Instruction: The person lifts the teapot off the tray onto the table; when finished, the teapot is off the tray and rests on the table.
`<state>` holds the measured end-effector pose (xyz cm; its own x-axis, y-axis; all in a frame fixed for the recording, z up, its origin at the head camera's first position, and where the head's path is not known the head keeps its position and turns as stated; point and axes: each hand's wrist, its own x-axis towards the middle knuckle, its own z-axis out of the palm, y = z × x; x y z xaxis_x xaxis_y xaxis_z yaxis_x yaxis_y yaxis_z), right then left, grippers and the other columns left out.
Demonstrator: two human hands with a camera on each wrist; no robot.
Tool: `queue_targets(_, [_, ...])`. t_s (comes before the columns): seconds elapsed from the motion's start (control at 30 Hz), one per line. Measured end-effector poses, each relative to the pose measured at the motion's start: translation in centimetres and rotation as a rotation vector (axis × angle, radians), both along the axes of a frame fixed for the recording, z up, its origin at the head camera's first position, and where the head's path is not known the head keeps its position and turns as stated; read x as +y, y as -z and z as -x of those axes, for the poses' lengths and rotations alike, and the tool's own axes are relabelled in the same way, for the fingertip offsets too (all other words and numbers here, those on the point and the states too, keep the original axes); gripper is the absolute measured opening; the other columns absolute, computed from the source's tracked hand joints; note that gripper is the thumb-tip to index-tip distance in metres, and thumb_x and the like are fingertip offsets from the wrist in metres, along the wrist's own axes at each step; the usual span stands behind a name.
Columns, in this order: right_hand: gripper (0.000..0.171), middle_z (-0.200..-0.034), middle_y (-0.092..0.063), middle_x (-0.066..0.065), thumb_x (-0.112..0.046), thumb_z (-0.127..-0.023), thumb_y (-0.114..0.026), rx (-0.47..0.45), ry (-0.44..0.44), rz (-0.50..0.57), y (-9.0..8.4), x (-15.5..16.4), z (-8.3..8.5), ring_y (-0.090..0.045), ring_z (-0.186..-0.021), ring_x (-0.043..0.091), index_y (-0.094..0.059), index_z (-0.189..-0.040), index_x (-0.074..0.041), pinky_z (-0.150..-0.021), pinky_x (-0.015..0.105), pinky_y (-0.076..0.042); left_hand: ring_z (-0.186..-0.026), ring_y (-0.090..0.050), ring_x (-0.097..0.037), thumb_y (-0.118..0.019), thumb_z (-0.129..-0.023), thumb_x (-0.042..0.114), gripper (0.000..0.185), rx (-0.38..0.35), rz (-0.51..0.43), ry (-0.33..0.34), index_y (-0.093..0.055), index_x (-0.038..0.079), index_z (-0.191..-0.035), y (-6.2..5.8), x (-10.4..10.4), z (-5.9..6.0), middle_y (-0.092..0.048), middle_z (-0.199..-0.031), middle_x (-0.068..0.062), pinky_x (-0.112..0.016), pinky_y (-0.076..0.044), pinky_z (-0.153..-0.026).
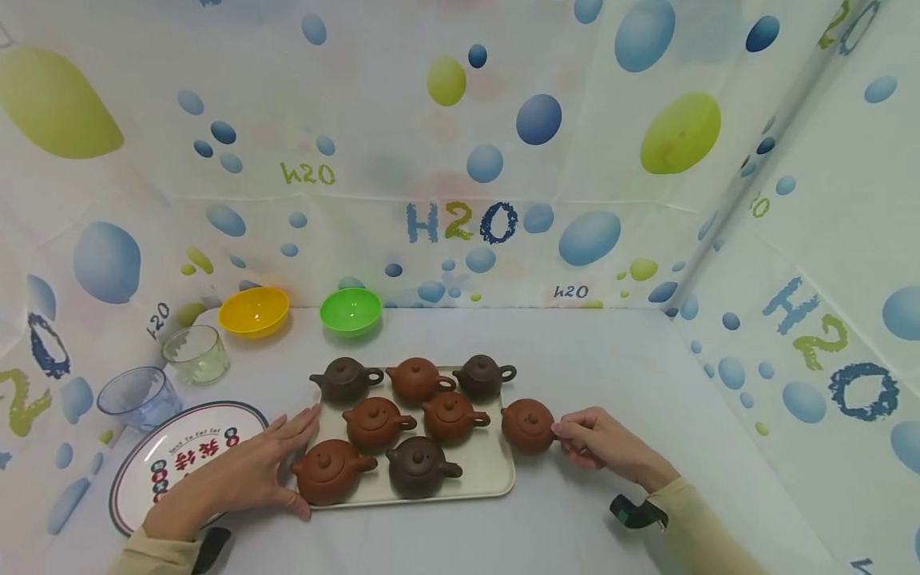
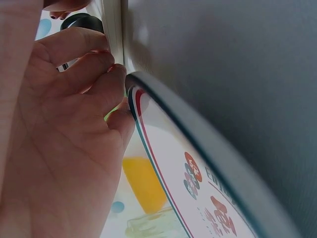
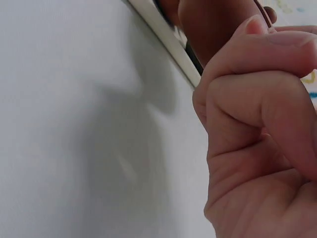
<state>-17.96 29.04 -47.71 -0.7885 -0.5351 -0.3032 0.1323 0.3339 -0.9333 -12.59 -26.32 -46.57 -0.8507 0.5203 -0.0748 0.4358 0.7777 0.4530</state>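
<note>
Tan sleeves (image 1: 707, 531), 2 of them, enter at 4 and 8 o'clock. At the cream tray's (image 1: 485, 471) 3 o'clock edge, the right hand (image 1: 604, 443) pinches 1 reddish teapot (image 1: 528, 427) between thumb and fingers; the left hand (image 1: 251, 467), thumb spread wide from extended fingers, lies along its 9 o'clock edge. On the tray sit 7 more teapots (image 1: 450, 417): 4 reddish, 3 dark. Clockwise from the tray's 9 o'clock: 1 plate (image 1: 136, 471), 2 glasses (image 1: 197, 357), 1 yellow bowl (image 1: 254, 315) at 10, 1 green bowl (image 1: 350, 314) at 11.
</note>
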Motion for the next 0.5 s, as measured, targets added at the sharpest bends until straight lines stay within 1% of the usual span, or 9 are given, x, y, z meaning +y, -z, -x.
queue_targets(0.07, [0.045,-0.068,-0.053,-0.008,-0.029,-0.111,-0.057,0.005,0.026,0.004,-0.1,0.4,0.2,-0.044,-0.052,0.005,-0.053,-0.085,0.007,-0.046,0.017,-0.034,-0.152,-0.037,-0.060,-0.087,-0.061,0.075,0.131,0.000,0.002,0.000,-0.048,-0.007,-0.156,0.0,0.0,0.0,-0.034,-0.171,-0.028,-0.073,-0.029,-0.120])
queue_targets(0.13, [0.044,-0.070,-0.055,-0.008,-0.029,-0.112,-0.057,0.012,0.050,0.016,-0.1,0.7,0.5,-0.045,-0.053,0.005,-0.053,-0.083,0.004,-0.047,0.016,-0.035,-0.152,-0.037,-0.059,-0.087,-0.061,0.075,0.131,-0.001,0.001,-0.001,-0.049,-0.007,-0.156,0.0,0.0,0.0,-0.034,-0.171,-0.028,-0.073,-0.028,-0.120])
queue_targets(0.3, [0.035,-0.074,-0.060,-0.007,-0.028,-0.112,-0.057,0.009,0.119,0.044,0.1,1.5,1.1,-0.048,-0.057,0.005,-0.063,-0.083,-0.008,-0.049,0.015,-0.038,-0.152,-0.037,-0.060,-0.087,-0.061,0.075,0.131,0.002,-0.004,-0.005,-0.049,-0.006,-0.156,0.1,-0.1,0.0,-0.035,-0.171,-0.027,-0.073,-0.028,-0.120])
queue_targets(0.37, [0.034,-0.073,-0.060,-0.007,-0.029,-0.112,-0.057,-0.001,0.165,0.046,0.2,1.5,1.4,-0.049,-0.058,0.005,-0.066,-0.087,-0.008,-0.050,0.015,-0.039,-0.152,-0.037,-0.061,-0.087,-0.061,0.075,0.130,0.000,-0.003,-0.007,-0.049,-0.006,-0.156,0.1,-0.1,0.0,-0.035,-0.171,-0.027,-0.073,-0.029,-0.120])
queue_targets(0.5, [0.036,-0.075,-0.060,-0.006,-0.033,-0.111,-0.059,-0.015,0.272,0.053,0.3,1.3,2.1,-0.051,-0.062,0.005,-0.067,-0.093,-0.003,-0.052,0.014,-0.041,-0.152,-0.037,-0.061,-0.088,-0.061,0.075,0.131,0.002,0.003,-0.009,-0.050,-0.006,-0.155,0.1,0.0,-0.1,-0.036,-0.171,-0.027,-0.073,-0.029,-0.120])
